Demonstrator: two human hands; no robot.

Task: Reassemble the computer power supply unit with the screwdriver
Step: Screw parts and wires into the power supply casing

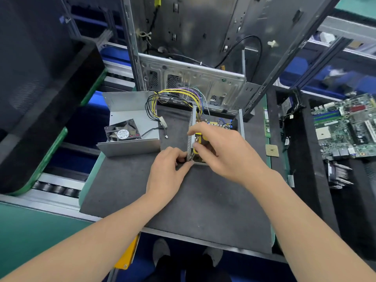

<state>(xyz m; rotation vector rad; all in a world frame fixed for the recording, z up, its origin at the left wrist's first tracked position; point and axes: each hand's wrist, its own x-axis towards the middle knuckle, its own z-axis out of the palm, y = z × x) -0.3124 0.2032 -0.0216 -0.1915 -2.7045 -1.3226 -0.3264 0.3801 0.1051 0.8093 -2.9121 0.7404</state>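
Matting is stretching wide across the surface (203, 200) nearest the person. Farther back, the lidless power supply unit (220, 124) is sitting before the computer case (193, 78), coloured wires arching out. Left hand (168, 174) fingers are pinching its near-left corner; right hand (225, 151) fingers are clamping its yellow inner parts.

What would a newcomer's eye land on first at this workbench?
Most likely the hands at the middle of the grey mat: the left hand and the right hand both grip the open power supply unit by its perforated side wall. Next come the yellow, black and purple wires arching out of its far end, and the black fan lying in the metal cover to the left.
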